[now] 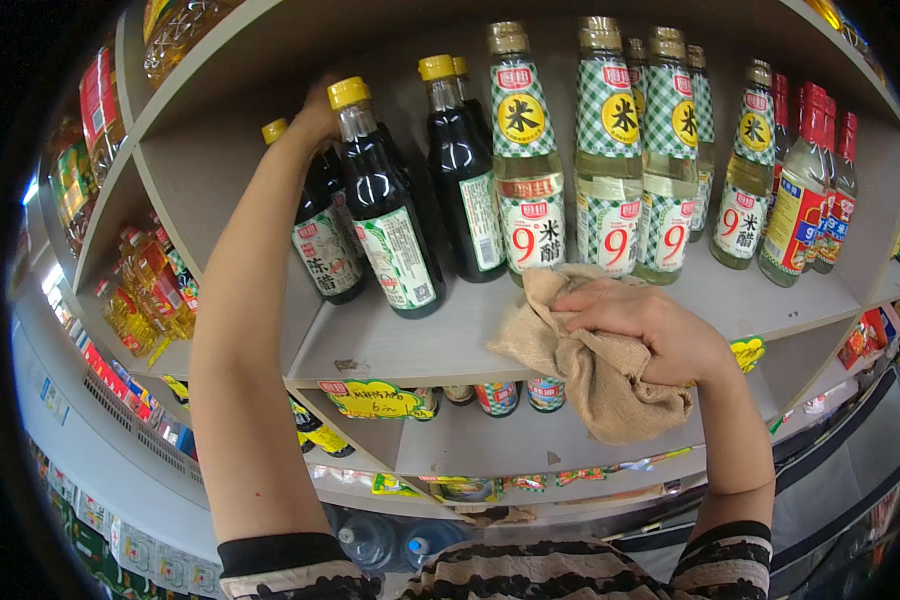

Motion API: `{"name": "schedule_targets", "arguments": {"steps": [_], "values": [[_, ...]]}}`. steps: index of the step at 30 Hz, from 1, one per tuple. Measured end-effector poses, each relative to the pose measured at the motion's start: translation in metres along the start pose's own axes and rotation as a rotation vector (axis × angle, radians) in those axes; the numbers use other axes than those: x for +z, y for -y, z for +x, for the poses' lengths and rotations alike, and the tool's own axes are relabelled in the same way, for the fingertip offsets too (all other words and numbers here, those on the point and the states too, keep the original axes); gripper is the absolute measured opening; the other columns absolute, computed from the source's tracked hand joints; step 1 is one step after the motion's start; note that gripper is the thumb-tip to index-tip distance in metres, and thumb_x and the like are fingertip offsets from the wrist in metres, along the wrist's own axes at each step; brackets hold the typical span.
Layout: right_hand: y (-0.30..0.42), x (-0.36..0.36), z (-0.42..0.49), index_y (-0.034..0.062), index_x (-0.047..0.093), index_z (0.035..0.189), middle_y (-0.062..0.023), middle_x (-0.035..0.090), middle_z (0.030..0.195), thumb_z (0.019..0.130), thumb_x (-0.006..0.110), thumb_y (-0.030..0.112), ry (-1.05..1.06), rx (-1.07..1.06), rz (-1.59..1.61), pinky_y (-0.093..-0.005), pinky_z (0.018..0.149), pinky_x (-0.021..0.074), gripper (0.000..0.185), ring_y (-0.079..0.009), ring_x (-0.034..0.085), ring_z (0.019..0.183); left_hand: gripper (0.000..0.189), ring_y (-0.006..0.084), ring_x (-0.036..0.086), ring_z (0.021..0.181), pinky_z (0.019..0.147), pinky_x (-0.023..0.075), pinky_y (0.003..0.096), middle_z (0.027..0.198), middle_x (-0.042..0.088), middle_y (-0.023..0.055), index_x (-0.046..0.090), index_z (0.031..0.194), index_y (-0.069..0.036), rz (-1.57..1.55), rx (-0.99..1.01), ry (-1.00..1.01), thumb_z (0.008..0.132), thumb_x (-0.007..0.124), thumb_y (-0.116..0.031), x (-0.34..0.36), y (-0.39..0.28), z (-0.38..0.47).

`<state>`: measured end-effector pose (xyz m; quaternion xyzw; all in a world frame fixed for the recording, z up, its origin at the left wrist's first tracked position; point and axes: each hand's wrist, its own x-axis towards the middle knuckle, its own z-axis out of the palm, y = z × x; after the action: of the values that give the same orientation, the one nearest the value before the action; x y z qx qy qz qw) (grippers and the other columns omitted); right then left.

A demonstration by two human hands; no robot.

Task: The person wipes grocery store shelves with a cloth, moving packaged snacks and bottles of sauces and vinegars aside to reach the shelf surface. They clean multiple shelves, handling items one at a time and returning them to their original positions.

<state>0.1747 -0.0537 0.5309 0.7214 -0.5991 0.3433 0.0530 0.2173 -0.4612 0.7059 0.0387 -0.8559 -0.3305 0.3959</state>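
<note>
My right hand [649, 322] grips a bunched tan cloth [607, 394] at the shelf's front edge. Part of the cloth lies on the grey shelf board [457, 330], just in front of clear rice vinegar bottles [526, 172] with green checked labels. My left hand [319, 112] reaches in among dark vinegar bottles with yellow caps, at the back left. A front dark bottle [390, 225] hides its fingers, so whether they hold anything is not visible. Another dark bottle [328, 259] stands beside my left forearm, and a third [465, 180] is nearer the clear ones.
Red-capped bottles [795, 187] stand at the shelf's right end. A yellow price tag [371, 399] hangs from the front edge. Jars [497, 397] sit on the shelf below. Oil bottles [150, 277] fill the left bay, and large blue water jugs [371, 540] stand low down.
</note>
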Motion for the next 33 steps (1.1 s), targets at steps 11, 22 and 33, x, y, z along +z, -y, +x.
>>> {"name": "schedule_targets", "arguments": {"steps": [11, 22, 33], "values": [[-0.001, 0.002, 0.002, 0.0008, 0.059, 0.109, -0.0152, 0.059, 0.116, 0.071, 0.061, 0.006, -0.005, -0.042, -0.014, -0.0381, 0.093, 0.0429, 0.038, -0.0347, 0.053, 0.111, 0.029, 0.018, 0.059, 0.074, 0.065, 0.048, 0.0325, 0.083, 0.064, 0.0112, 0.065, 0.094, 0.002, 0.382, -0.052, 0.087, 0.074, 0.073, -0.016, -0.011, -0.03, -0.016], [0.003, 0.005, 0.0, 0.0012, 0.059, 0.11, -0.0166, 0.061, 0.11, 0.063, 0.058, 0.0, -0.05, 0.017, -0.059, -0.0391, 0.093, 0.0421, 0.048, -0.0348, 0.054, 0.108, 0.08, 0.0227, 0.063, 0.084, 0.07, 0.0503, 0.0299, 0.101, 0.061, 0.0208, 0.049, 0.116, 0.015, -0.056, 0.059, -0.085, 0.068, 0.078, -0.041, 0.015, -0.087, -0.139], [0.003, 0.001, 0.0, 0.0011, 0.062, 0.103, -0.0134, 0.059, 0.119, 0.064, 0.06, 0.002, -0.011, 0.068, -0.004, -0.0387, 0.097, 0.0399, 0.039, -0.0323, 0.054, 0.111, 0.058, 0.0166, 0.059, 0.056, 0.05, 0.0488, 0.0291, 0.079, 0.063, 0.014, 0.048, 0.114, 0.012, 0.205, 0.063, -0.054, 0.069, 0.077, -0.011, 0.015, -0.055, -0.145]]}}
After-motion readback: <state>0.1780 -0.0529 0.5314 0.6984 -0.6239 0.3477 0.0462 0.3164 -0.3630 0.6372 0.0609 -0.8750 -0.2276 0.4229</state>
